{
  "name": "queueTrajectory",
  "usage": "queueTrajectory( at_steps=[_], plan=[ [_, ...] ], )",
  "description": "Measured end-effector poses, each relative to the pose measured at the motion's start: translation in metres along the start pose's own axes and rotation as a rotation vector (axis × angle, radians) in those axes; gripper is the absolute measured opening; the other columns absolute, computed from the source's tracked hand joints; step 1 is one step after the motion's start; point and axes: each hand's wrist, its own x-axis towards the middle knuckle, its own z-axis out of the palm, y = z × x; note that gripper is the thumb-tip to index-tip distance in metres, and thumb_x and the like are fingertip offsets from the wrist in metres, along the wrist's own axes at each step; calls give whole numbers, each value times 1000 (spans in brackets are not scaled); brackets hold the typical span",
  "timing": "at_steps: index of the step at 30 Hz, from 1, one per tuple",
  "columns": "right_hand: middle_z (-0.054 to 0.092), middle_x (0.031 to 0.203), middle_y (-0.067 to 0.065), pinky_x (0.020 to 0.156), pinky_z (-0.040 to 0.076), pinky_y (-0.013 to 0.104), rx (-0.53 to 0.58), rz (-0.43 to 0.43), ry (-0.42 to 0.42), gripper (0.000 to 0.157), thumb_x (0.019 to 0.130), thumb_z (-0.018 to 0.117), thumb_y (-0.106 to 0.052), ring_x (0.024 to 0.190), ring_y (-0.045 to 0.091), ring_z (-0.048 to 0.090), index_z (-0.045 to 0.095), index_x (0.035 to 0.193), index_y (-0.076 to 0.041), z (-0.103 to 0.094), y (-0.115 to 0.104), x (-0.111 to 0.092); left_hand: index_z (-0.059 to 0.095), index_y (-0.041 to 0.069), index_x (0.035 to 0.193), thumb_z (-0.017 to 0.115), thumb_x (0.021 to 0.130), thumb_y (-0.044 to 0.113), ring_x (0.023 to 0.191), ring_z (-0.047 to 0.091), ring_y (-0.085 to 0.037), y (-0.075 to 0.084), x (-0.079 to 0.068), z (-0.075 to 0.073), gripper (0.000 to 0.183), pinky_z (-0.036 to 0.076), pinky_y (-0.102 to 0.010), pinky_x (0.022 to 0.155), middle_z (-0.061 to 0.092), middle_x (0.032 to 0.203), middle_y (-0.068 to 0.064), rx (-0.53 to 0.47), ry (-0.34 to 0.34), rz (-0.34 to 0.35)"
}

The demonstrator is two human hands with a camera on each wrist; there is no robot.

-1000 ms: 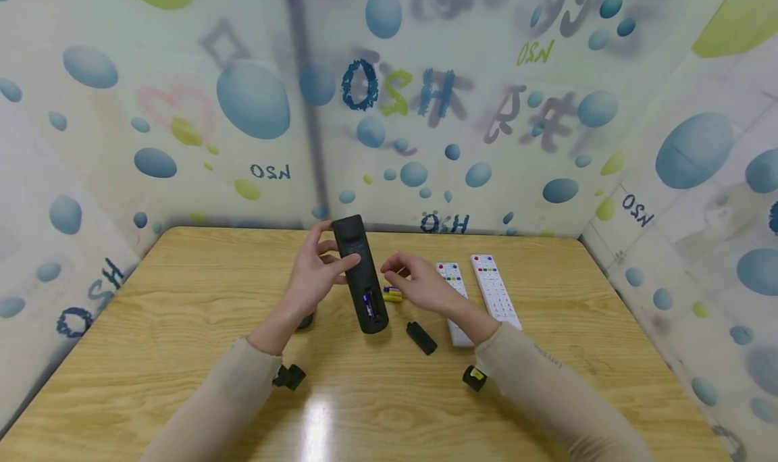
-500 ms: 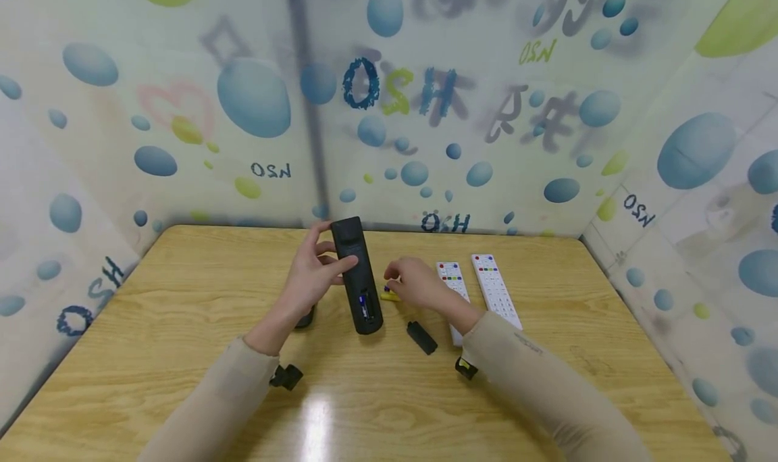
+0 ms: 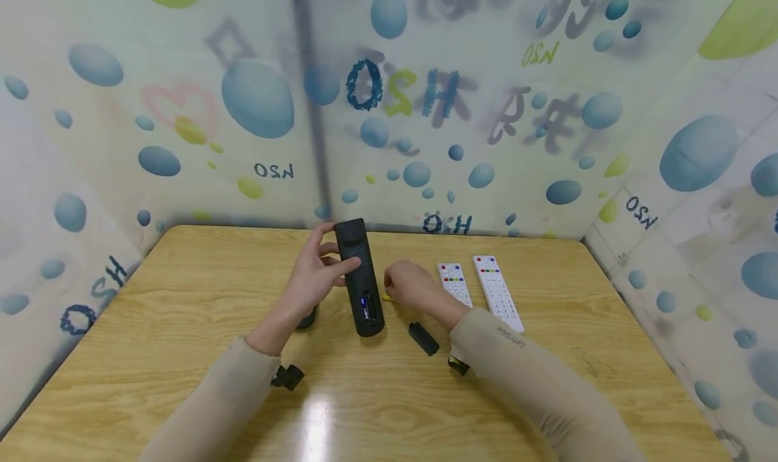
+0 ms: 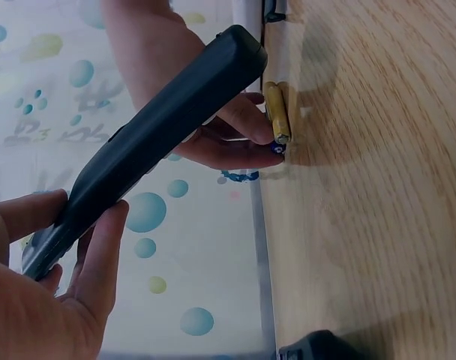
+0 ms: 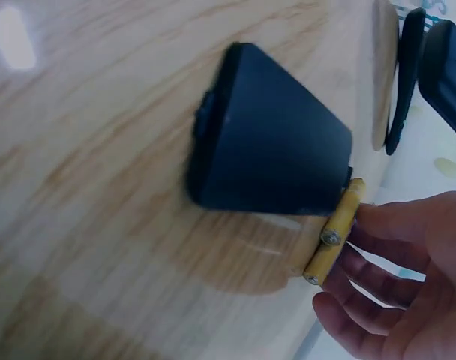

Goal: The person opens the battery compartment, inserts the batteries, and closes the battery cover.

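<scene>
The left hand (image 3: 311, 276) grips the black remote (image 3: 360, 273) by its far end, up above the table (image 3: 340, 381). Its long way runs from the wall toward the person, the far end raised and leaning left, with its back and open slot (image 3: 367, 306) showing. The right hand (image 3: 410, 285) hides its own fingertips from above. From the left wrist, they sit by a blue battery (image 4: 278, 148), mostly covered, beside yellow batteries (image 5: 346, 208); whether they pinch it is hard to tell. The right arm covers part of one white remote (image 3: 454, 283).
</scene>
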Motion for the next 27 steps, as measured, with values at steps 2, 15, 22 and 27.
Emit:
queueTrajectory(
  at_steps=[2, 15, 22, 27],
  plan=[
    [68, 90, 2, 76, 55, 35, -9, -1, 11, 9, 100, 67, -13, 79, 16, 60, 74, 97, -8, 0, -1, -1, 32, 14, 157, 75, 94, 6, 91, 67, -30, 0, 0, 0, 77, 62, -42, 72, 61, 122, -23, 7, -3, 1],
    [63, 82, 0, 66, 51, 32, 37, 58, 1, 4, 91, 73, -7, 75, 18, 58, 70, 93, -9, 0, -1, -2, 33, 17, 156, 75, 95, 6, 91, 66, -29, 2, 1, 1, 75, 62, -43, 73, 60, 125, -23, 6, -13, -11],
    [62, 82, 1, 63, 49, 31, 117, 57, 15, 5, 91, 71, -5, 72, 18, 58, 68, 95, -8, 0, 1, -1, 33, 16, 156, 74, 94, 5, 90, 67, -30, 1, 0, 0, 75, 62, -40, 70, 61, 123, -24, -9, -20, -7],
    [62, 84, 2, 64, 49, 31, 160, 33, 60, 6, 92, 70, -5, 74, 19, 58, 69, 98, -6, -3, 5, -2, 34, 17, 155, 75, 94, 5, 91, 67, -30, 2, 0, 1, 74, 63, -40, 70, 61, 122, -23, -6, -20, -16]
  ],
)
